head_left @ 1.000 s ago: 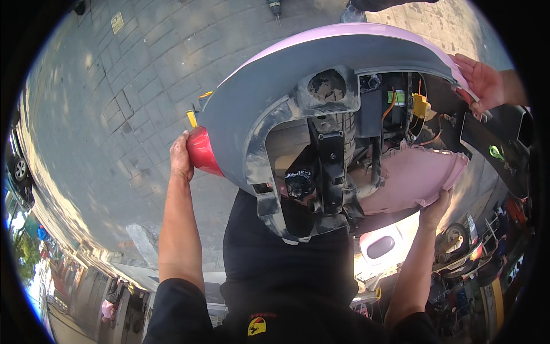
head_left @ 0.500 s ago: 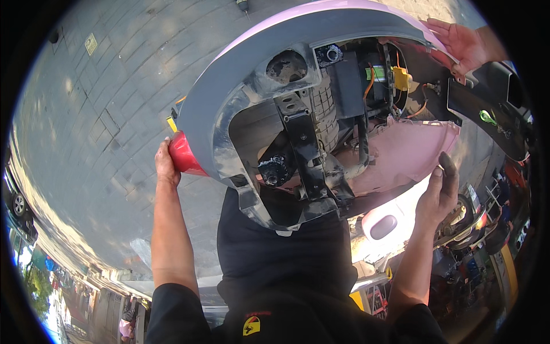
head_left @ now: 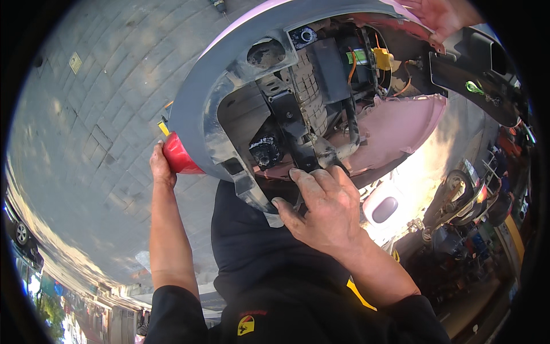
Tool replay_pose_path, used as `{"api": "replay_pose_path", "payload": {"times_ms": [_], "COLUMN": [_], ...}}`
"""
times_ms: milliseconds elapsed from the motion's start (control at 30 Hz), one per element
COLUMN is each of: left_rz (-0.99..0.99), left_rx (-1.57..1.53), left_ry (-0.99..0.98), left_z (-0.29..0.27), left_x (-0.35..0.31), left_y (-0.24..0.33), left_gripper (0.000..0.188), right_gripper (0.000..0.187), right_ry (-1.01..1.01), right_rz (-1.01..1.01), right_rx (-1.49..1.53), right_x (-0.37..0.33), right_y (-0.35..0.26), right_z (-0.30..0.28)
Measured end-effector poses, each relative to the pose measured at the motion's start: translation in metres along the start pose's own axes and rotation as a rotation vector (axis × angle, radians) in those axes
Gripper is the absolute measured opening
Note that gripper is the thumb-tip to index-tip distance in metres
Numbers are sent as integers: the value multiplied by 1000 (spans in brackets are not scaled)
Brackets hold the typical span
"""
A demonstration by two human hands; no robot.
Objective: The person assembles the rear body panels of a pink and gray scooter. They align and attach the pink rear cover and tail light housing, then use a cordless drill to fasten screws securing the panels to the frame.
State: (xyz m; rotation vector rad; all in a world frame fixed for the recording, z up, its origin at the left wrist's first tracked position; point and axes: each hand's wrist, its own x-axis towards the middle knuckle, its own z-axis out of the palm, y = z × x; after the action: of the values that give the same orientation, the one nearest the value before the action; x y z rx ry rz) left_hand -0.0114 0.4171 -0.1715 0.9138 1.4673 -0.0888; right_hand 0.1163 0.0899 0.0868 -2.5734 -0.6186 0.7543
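Note:
A scooter's tail body fairing (head_left: 189,109), pink outside with a dark grey underside, is tilted up before me and exposes a dirty frame and wiring. At its left end my left hand (head_left: 161,163) is closed around the red tail light (head_left: 182,156). My right hand (head_left: 327,212) lies at the fairing's near rim, thumb and fingers apart, fingertips over the lower end of the black metal bracket (head_left: 292,117). Another person's hand (head_left: 438,17) touches the far right edge of the fairing.
Inside the body sit a yellow connector (head_left: 382,58) and orange wires. A black seat-like part (head_left: 475,74) stands beyond on the right. A pink panel with an oval opening (head_left: 385,207) lies to the right of my knees. A parked scooter (head_left: 458,195) is farther right on the paving (head_left: 103,103).
My right hand has come left from the pink inner panel to the near rim. The view has shifted slightly; my left hand keeps its hold on the tail light.

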Motion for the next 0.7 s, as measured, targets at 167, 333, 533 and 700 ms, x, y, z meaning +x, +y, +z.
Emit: {"api": "replay_pose_path", "payload": {"times_ms": [167, 333, 533, 700], "left_rz": [-4, 31, 48, 88], "left_rx": [9, 2, -6, -13], "left_ry": [26, 14, 47, 27], "left_z": [2, 3, 4, 3], "left_x": [-2, -10, -20, -19], "left_y": [0, 2, 2, 2], "left_gripper": [33, 32, 30, 30], "right_gripper": [58, 38, 34, 35], "right_ry": [-35, -179, -7, 78], "right_rz": [1, 91, 2, -33], "right_rx": [90, 205, 299, 313], "right_x": [13, 24, 16, 18], "right_y": [-27, -45, -30, -31], "right_z": [14, 29, 35, 38]}}
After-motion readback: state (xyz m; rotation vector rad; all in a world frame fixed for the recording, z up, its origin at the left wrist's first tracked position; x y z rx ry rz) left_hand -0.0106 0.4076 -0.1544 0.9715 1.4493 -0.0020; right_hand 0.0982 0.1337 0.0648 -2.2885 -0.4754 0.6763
